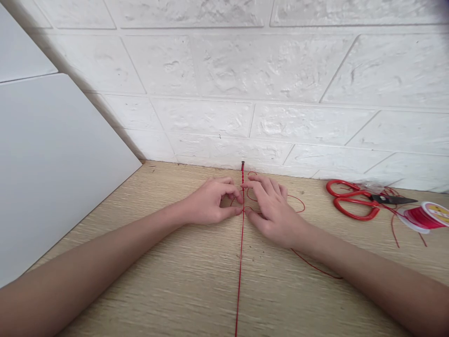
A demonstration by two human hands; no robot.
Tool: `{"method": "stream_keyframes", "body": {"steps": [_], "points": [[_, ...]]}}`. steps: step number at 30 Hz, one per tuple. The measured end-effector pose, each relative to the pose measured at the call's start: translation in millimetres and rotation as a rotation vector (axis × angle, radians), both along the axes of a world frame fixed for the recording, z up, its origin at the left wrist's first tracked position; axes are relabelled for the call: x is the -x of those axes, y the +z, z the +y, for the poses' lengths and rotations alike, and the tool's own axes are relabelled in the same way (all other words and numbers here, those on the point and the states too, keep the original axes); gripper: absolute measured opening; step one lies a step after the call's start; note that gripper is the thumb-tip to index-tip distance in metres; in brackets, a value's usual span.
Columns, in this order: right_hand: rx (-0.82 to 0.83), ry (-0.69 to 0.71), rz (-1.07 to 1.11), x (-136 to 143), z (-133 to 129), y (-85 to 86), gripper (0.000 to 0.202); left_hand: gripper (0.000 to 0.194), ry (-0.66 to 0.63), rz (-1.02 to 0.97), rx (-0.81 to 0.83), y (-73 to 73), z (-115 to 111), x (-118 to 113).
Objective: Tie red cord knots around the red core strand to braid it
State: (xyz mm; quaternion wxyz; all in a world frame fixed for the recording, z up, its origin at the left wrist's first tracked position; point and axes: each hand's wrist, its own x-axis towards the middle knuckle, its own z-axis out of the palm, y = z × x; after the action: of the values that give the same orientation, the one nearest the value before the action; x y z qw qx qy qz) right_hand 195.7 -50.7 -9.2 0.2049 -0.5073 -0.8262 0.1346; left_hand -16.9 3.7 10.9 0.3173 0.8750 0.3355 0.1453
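Note:
A taut red cord (240, 262) runs from a nail (242, 163) at the foot of the wall toward me. Its upper stretch, just below the nail, is knotted or twisted. My left hand (213, 201) is at the cord's left side, thumb and fingers curled in a loose pinch on a thin red strand. From the right, my right hand (271, 206) works on the same cord, its thumb by a small loop and its index finger against the knotted part. Loose red loops (300, 203) lie around and under the right hand; the exact finger contact is partly hidden.
Red-handled scissors (356, 201) lie at the right on the wooden tabletop (175, 281), beside a spool of red thread (424, 217) with loose strands. A white brick-patterned wall (224, 70) closes off the back. A white panel (63, 168) stands at the left.

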Motion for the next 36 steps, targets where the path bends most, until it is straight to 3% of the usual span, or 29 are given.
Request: {"method": "stream_keyframes", "body": {"steps": [5,12,23,36], "points": [[-0.002,0.002,-0.001,1.0,-0.3,1.2,0.044,0.019,-0.016,0.103,-0.023,1.9,-1.8,-3.8],[-0.010,0.036,-0.015,0.9,-1.5,3.2,0.019,0.015,0.007,0.112,-0.011,-0.3,-2.4,-5.8],[-0.038,0.114,-0.034,-0.6,-0.7,3.8,0.018,0.013,0.056,-0.084,0.119,-0.2,-1.0,-4.8],[-0.085,0.083,0.005,0.2,-1.7,2.9,0.012,0.011,0.092,-0.103,0.181,1.1,-1.4,-4.4]]}}
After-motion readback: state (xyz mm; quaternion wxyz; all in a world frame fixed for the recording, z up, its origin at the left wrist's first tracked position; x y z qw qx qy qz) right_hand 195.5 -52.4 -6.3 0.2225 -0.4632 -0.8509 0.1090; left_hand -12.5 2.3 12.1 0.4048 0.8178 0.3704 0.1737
